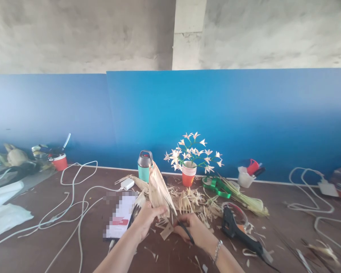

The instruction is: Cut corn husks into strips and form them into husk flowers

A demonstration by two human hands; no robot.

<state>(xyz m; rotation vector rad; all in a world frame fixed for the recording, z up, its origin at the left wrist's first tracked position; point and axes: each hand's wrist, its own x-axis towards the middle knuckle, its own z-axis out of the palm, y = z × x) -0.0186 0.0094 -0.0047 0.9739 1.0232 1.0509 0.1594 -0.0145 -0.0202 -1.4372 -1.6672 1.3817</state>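
My left hand [147, 220] is closed on a dried corn husk [158, 187], a broad pale piece that stands upright with its tip pointing up. My right hand [191, 225] grips a pair of scissors [186, 232] with dark handles. Their blades reach up to the husk's lower right edge; whether they are open or closed I cannot tell. Behind my hands lie several cut husk pieces [187, 201], some split into points like petals. Husk flowers on green stems [199, 152] stand in stacked paper cups [189, 176].
A phone [121, 218] and white charger [127, 184] lie left, with cables [79, 212] across the brown table [59, 197]. A teal flask [144, 170] stands behind. To the right are a glue gun [238, 233], green ribbon [217, 186], a stem bundle [244, 199] and a white cup [245, 178].
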